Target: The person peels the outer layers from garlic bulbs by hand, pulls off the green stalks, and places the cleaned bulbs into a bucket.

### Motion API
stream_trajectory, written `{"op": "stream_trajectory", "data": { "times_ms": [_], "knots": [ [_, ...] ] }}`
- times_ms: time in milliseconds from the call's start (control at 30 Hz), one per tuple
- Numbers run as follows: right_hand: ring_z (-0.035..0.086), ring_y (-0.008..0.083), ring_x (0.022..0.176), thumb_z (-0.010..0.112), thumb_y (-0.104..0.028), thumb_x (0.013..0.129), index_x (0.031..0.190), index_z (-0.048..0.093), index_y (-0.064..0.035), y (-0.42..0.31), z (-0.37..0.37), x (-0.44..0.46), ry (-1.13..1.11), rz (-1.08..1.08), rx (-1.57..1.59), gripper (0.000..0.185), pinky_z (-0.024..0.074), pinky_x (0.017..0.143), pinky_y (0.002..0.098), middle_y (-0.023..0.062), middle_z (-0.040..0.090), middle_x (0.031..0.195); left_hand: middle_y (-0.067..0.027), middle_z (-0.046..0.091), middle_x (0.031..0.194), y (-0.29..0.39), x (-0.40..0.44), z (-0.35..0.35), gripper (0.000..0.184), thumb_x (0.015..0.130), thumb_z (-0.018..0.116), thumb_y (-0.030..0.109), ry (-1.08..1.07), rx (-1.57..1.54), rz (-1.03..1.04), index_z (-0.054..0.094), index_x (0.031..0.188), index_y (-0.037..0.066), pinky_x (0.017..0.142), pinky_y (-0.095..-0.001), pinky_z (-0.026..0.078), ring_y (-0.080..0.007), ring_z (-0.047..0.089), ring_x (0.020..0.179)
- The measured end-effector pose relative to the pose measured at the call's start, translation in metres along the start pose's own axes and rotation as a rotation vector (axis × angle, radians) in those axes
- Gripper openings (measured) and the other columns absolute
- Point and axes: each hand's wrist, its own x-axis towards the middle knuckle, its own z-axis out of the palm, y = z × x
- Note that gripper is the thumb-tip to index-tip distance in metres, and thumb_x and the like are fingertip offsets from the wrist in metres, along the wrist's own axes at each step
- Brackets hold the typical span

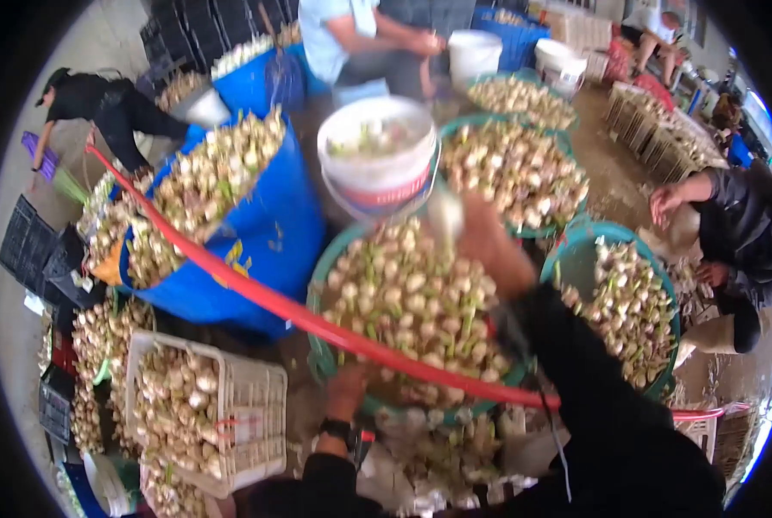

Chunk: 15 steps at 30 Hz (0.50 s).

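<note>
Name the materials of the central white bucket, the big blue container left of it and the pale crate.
White bucket: likely smooth plastic, suggested by its even, printed wall. Blue container: probably plastic, slightly glossy from its sheen; stiffness unclear. Crate: apparently rigid, matte plastic, given its lattice sides.

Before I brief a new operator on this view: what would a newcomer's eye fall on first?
Probably the red tube, slanting across the middle from upper left to lower right. Next, perhaps, the big blue container left of centre, heaped with garlic bulbs, and the blurred right hand over the green tub of bulbs at centre.
</note>
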Motion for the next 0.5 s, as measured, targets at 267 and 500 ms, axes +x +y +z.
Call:
{"op": "stream_trajectory", "data": {
  "times_ms": [267,500],
  "knots": [
    [0.039,0.0334,0.112,0.048,-0.02,0.085,0.125,0.027,0.0021,0.007,0.031,-0.017,0.61,0.161,-0.109,0.05,0.0392,0.091,0.0443,0.0237,0.031,0.125,-0.0162,0.058,0.097,-0.019,0.048,-0.015,0.019,0.079,0.051,0.013,0.235,-0.122,-0.167,0.057,0.094,0.005,0.079,-0.0404,0.043,-0.0338,0.054,0.092],
    [0.056,0.0177,0.088,0.05,-0.017,0.085,0.115,0.044,-0.001,0.004,0.124,-0.17,0.348,0.377,-0.405,0.034,0.0457,0.076,0.0294,0.0094,0.058,0.093,-0.0171,0.054,0.108,0.002,0.084,0.005,0.03,0.076,0.058,0.023,-0.147,-0.191,-0.149,0.055,0.101,0.006,0.086,-0.0419,0.039,-0.0343,0.049,0.102]
  ]
}}
